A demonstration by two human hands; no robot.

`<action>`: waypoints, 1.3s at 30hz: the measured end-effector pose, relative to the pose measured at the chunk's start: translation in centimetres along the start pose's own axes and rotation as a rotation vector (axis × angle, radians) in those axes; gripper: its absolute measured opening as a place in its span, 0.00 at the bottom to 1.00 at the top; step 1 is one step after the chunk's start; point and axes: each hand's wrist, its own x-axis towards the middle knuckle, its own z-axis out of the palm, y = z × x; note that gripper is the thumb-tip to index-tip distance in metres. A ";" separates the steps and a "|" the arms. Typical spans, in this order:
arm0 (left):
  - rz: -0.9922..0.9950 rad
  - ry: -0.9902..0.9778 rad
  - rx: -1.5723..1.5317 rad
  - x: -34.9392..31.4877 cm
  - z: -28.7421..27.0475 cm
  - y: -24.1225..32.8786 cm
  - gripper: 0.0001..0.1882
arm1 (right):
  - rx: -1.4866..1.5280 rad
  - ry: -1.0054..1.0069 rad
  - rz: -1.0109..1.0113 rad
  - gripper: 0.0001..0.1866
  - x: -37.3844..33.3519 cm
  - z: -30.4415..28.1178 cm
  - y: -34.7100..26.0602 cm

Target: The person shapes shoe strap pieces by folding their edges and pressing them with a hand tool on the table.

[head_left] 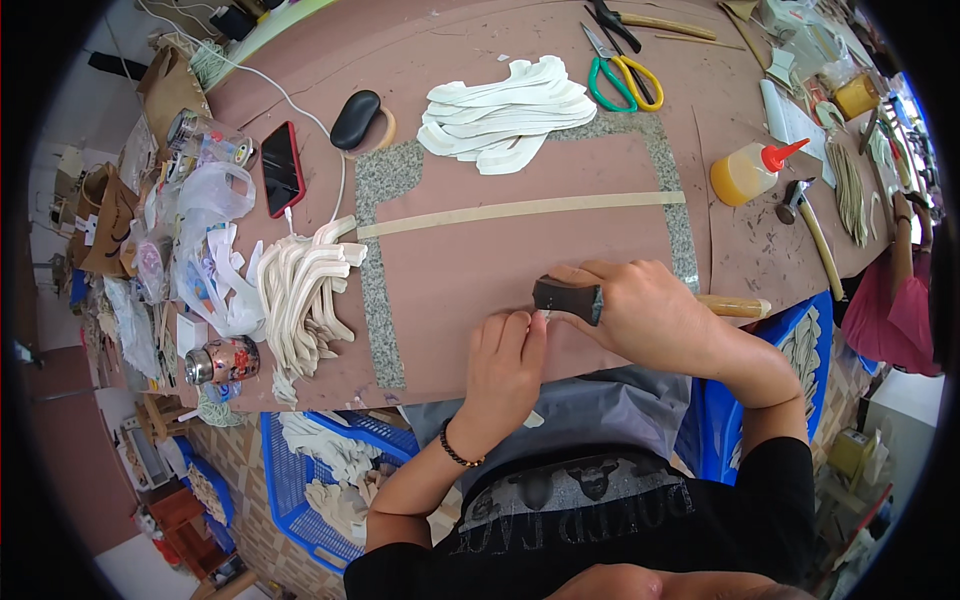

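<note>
My right hand [640,305] is closed round a hammer [567,298], gripping it close to its dark head. The hammer's wooden handle comes out past my right wrist. Just left of the head, my left hand [503,365] pinches a small white piece [546,314], mostly hidden by the fingers. Both hands are together over the near edge of the brown table [520,250]. To their left lies a pile of cream strips [305,290]. Farther back sits a stack of white strips [505,110].
Scissors [625,82], a glue bottle [748,172] and another hammer [818,235] lie to the right. A phone [282,170], a black case [355,120] and a patterned flask [222,360] are on the left. Blue baskets [285,490] stand below the table edge. Another person [895,310] is at far right.
</note>
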 end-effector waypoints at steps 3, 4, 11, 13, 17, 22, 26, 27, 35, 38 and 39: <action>0.021 -0.072 0.151 -0.4 0.1 0.7 0.09 | 0.070 0.056 0.066 0.15 0.0 0.2 -0.3; -0.049 -0.031 0.090 -0.4 0.0 0.7 0.09 | 0.085 0.067 0.064 0.16 -0.1 0.2 -0.4; 0.034 -0.109 -0.224 1.7 -0.5 -2.6 0.12 | 0.068 0.020 0.246 0.18 -1.3 -1.0 0.1; 0.143 -0.158 -0.206 2.8 -0.4 -3.5 0.12 | 0.152 0.023 0.298 0.18 -1.8 -1.1 0.0; 0.310 -0.297 -0.141 3.6 -1.1 -3.3 0.14 | 0.137 0.041 0.274 0.19 -2.2 -0.8 -0.1; 0.349 -0.269 -0.066 2.8 -1.6 -2.7 0.19 | 0.197 0.016 0.352 0.19 -2.2 -0.9 -0.1; 0.229 -0.282 -0.155 2.1 -1.7 -3.2 0.20 | 0.181 0.007 0.274 0.18 -1.7 -0.7 0.0; 0.229 -0.277 -0.152 1.9 -1.7 -3.2 0.20 | 0.178 0.018 0.272 0.18 -1.7 -0.8 0.1; 0.229 -0.247 -0.091 1.1 -2.2 -3.2 0.20 | 0.177 0.028 0.214 0.19 -1.2 -0.6 -0.2; 0.310 -0.243 0.023 0.8 -2.5 -3.1 0.19 | 0.058 -0.023 0.294 0.19 -1.0 -0.7 -0.2; 0.319 -0.223 0.016 0.7 -2.6 -3.1 0.19 | 0.077 -0.075 0.309 0.19 -0.8 -0.5 -0.3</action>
